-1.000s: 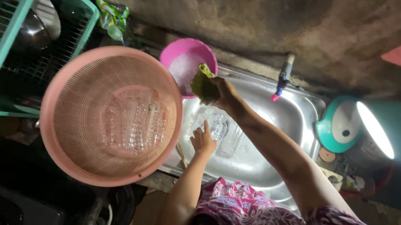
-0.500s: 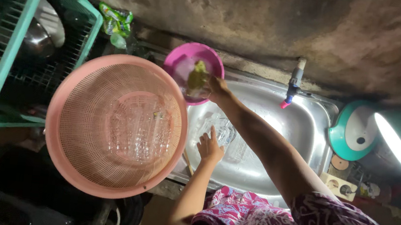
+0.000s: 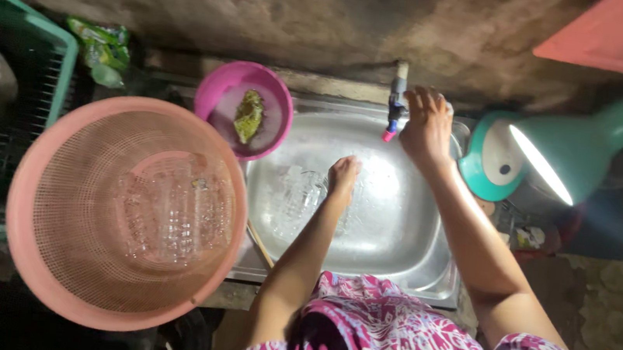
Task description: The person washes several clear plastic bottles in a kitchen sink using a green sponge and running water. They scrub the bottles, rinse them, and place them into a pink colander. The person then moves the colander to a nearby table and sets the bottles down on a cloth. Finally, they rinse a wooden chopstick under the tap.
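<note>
The right hand (image 3: 426, 125) is reaching up to the tap (image 3: 395, 102) at the back rim of the steel sink (image 3: 399, 232), at about 12 o'clock from the basin's middle. Its fingers are curling loosely around the tap's right side, touching or almost touching it; whether they are actually gripping cannot be told from this angle.

The left hand (image 3: 343, 177) is hanging down inside the basin, near its middle, fingers together and pointing towards the back wall. It is holding nothing that shows. Just beside it, at its 9 o'clock, clear glassware (image 3: 294, 200) is lying on the sink floor, its ridged sides catching the light; the hand seems to be just short of it, though contact cannot be ruled out.

At 10 o'clock from the left hand, a small pink bowl (image 3: 220, 98) is sitting on the sink's left back corner, and a greenish-yellow scrub sponge (image 3: 248, 115) is lying inside it, well apart from both hands.

At 9 o'clock from the sink, a large pink mesh basket (image 3: 39, 167) is holding several clear glasses (image 3: 174, 218) turned upside down. A green dish rack (image 3: 59, 52) is standing farther out at 10 o'clock. At 3 o'clock from the right hand, a teal lamp (image 3: 605, 134) is shining down over the sink.
</note>
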